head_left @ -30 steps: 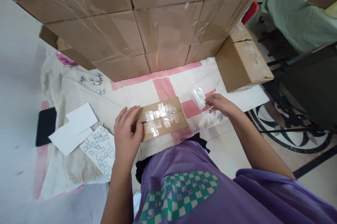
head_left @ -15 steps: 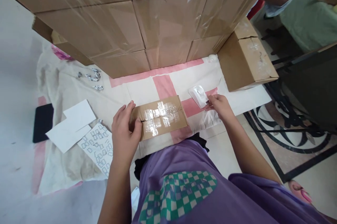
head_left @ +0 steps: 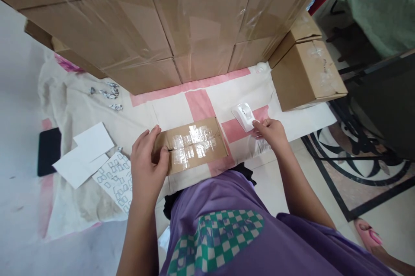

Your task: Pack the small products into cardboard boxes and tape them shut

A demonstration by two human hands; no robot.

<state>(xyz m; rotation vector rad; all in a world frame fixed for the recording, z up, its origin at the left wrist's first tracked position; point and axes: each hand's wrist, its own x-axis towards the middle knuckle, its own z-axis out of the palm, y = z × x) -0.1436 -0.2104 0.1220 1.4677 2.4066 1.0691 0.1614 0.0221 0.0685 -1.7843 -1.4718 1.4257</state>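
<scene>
The taped cardboard box [head_left: 193,142] lies flat on the cloth [head_left: 171,109], its long axis running left to right with the right end angled slightly away; the left hand [head_left: 149,155], thumb and fingers apart, rests over and hides its left end. To its right, the white plastic piece [head_left: 242,113] slants from far left to near right, its near end pinched by the right hand [head_left: 269,130], whose lower fingers are blurred. The left arm partly covers the patterned sheet [head_left: 115,177].
</scene>
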